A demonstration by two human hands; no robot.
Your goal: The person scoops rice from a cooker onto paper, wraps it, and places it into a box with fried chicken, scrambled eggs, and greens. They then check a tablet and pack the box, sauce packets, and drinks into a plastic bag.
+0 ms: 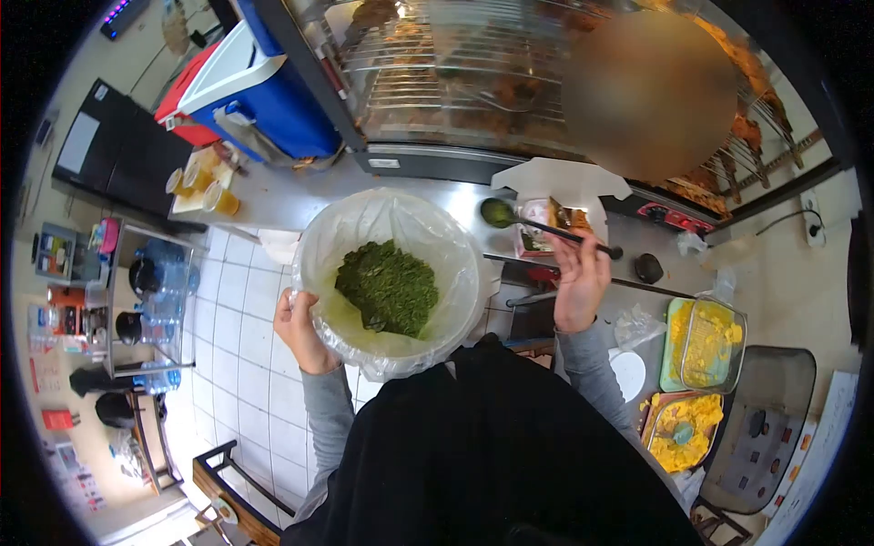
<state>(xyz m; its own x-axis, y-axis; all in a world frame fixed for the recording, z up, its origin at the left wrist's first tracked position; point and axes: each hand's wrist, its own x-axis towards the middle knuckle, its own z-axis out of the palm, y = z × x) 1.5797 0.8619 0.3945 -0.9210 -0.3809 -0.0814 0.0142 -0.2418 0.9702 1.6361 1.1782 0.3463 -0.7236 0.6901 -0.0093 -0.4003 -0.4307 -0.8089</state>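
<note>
My left hand (307,335) is closed on the rim of a round bucket (466,273) lined with a clear plastic bag. Chopped green herbs (387,287) lie in the bottom of it. In my right hand (583,284) is the handle of a black ladle (498,214), its bowl dark green inside. The ladle hangs to the right of the bucket, over an open white carton (557,177). Inside the carton I see a small packaged item with pink and white on it (537,214) and some orange-brown food (575,219), partly hidden by the ladle.
Behind the counter (432,189) stands a glass warming cabinet (437,150) with racks of roasted food. A blue cooler (273,109) and several yellow cups (220,198) are at the left. To the right sit trays of yellow food (685,428), a white lid (628,375) and a wire basket (763,419).
</note>
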